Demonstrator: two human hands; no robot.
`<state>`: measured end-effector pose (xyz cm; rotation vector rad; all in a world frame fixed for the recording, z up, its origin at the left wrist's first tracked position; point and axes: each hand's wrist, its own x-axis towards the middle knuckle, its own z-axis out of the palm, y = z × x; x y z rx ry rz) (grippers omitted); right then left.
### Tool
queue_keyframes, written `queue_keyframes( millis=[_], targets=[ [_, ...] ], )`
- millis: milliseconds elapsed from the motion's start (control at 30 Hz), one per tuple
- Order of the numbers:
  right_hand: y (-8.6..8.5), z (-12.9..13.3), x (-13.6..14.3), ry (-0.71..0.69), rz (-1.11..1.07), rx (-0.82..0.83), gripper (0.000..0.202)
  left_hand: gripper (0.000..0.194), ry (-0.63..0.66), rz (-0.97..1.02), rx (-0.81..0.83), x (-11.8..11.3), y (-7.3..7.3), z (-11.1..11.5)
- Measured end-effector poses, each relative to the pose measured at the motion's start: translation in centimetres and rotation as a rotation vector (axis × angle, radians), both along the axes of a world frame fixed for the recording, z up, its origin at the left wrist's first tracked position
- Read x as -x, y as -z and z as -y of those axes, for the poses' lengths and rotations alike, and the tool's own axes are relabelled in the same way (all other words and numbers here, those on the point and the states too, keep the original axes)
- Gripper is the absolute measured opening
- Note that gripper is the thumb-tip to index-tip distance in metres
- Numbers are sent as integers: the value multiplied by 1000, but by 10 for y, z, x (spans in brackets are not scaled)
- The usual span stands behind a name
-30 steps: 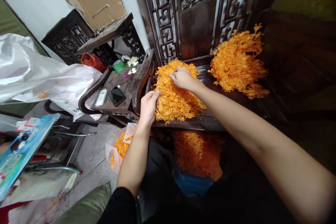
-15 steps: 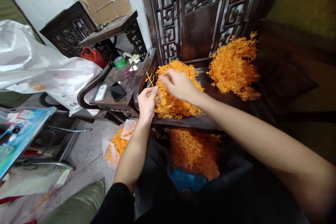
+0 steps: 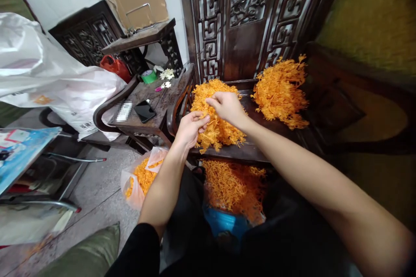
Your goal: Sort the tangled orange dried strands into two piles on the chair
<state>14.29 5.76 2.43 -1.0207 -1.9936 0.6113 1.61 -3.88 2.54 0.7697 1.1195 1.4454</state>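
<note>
A heap of orange branching pieces (image 3: 224, 132) lies on the dark wooden bench (image 3: 253, 153). My left hand (image 3: 193, 126) is at the heap's left side, its thumb and fingertips pinched on an orange piece that blends into the heap. Above the heap and a little to the right, my right hand (image 3: 225, 106) has its thumb and forefinger pressed together; what is between them is too small to make out. A second orange heap (image 3: 281, 93) sits farther right on the bench, touched by neither hand.
Below the bench, more orange pieces (image 3: 227, 184) fill a blue container (image 3: 225, 221). A plastic bag of orange bits (image 3: 139, 181) stands on the floor. The side table (image 3: 130, 88) at left bears a phone (image 3: 144, 111) and green tape (image 3: 148, 76).
My left hand has moved right over the heap, and the thin orange piece that stuck up beside it no longer shows there. My right hand has shifted slightly right and down. The view has shifted.
</note>
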Motion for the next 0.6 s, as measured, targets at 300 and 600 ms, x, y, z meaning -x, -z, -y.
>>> queue_keyframes(
  millis=[300, 600],
  targets=[
    [11, -25, 0, -81, -40, -24, 45, 29, 62, 108, 118, 15, -8, -11],
    [23, -51, -14, 59, -230, 117, 38, 24, 56, 142, 91, 18, -11, -8]
  ],
)
